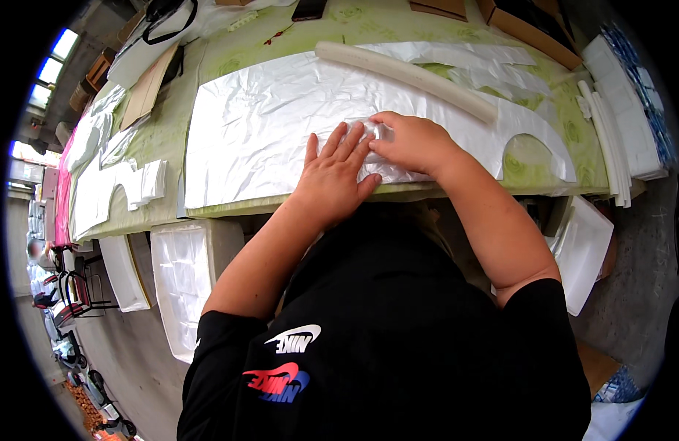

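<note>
A large sheet of thin white plastic film [244, 125] lies wrinkled on the table in front of me. My left hand [336, 169] rests flat on it near the table's front edge, fingers spread. Just right of it, my right hand [413, 143] has its thumb and index finger closed on a bunched, clear piece of plastic film [381, 134]. The left fingertips touch that same piece. Beyond my hands, a long pale tube [405, 77] lies slantwise across the sheet. To the right the film has a rounded cut-out, where the green tablecloth [527, 158] shows.
More cut white film [122, 187] and a cardboard piece [148, 87] lie at the left. A cardboard box [534, 29] stands at the back right, near white rods [608, 143]. White bins [181, 283] sit below the table edge. A dark phone [309, 9] lies at the back.
</note>
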Available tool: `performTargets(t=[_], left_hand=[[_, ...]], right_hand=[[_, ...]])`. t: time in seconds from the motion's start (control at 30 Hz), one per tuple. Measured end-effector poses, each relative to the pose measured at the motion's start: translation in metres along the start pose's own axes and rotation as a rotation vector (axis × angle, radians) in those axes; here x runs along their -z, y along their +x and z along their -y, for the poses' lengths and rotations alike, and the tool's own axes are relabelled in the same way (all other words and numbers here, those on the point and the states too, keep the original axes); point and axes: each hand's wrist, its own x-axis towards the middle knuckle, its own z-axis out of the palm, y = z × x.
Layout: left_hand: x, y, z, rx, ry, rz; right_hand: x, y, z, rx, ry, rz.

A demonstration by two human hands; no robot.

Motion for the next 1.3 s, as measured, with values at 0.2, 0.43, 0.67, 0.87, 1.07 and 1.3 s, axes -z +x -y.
performTargets(t=[0.2,0.43,0.67,0.87,1.07,1.3], left_hand=[[0.002,-0.046,-0.002,-0.065,-0.328,-0.42],[-0.027,-0.101,0.004,0.868,-1.865,-0.134],[-0.024,-0.104,-0.005,0.793,-2.13,-0.319],[-0.012,-0.11,0.017,0.612,-2.137,-0.455],[0.066,-0.153,0.164,0.63,-1.518,-1.015],[0.146,-0.218,0.379,0.908,-0.507,-0.803]], right_hand=[[-0.004,-0.003,-0.001,0.028,-0.064,-0.007],[-0.054,-0.054,0.028,0.407,-0.081,-0.082],[-0.067,-0.064,0.045,0.494,0.495,-0.09],[-0.077,-0.057,0.053,0.551,0.745,-0.095],[-0.08,-0.049,0.028,0.582,0.675,-0.285],[-0.088,-0.044,0.025,0.634,0.577,-0.244]])
